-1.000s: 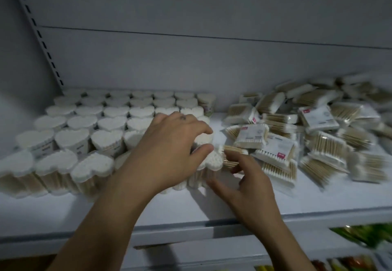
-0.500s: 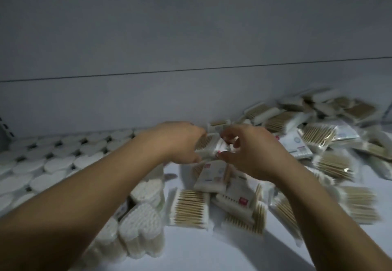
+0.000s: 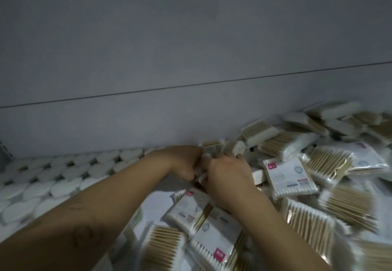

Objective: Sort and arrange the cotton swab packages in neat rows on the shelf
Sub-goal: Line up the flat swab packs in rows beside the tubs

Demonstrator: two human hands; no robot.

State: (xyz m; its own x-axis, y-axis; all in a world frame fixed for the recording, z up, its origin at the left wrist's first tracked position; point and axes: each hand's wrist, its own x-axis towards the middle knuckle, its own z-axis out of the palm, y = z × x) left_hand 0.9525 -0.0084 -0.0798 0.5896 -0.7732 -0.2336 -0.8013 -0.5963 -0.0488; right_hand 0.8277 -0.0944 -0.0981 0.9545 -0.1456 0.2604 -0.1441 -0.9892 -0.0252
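Observation:
Heart-shaped white tubs of cotton swabs [image 3: 63,171] stand in tight rows on the left of the white shelf [image 3: 158,201]. Flat plastic packets of wooden-stick swabs [image 3: 288,177] lie in a loose heap on the right. My left hand [image 3: 182,162] and my right hand [image 3: 228,172] meet near the back of the shelf, fingers curled round a swab packet [image 3: 202,174] between them. Only a sliver of that packet shows. A small swab pack [image 3: 236,148] sits just beyond my right fingers.
The grey back panel [image 3: 191,58] of the shelving rises right behind the hands. More flat packets [image 3: 169,247] crowd the front of the shelf under my right forearm. A strip of bare shelf runs between the tubs and the heap.
The view has moved closer and further right. Both hands have gone from the tubs at the shelf front to the packet heap at the back and closed together on a packet.

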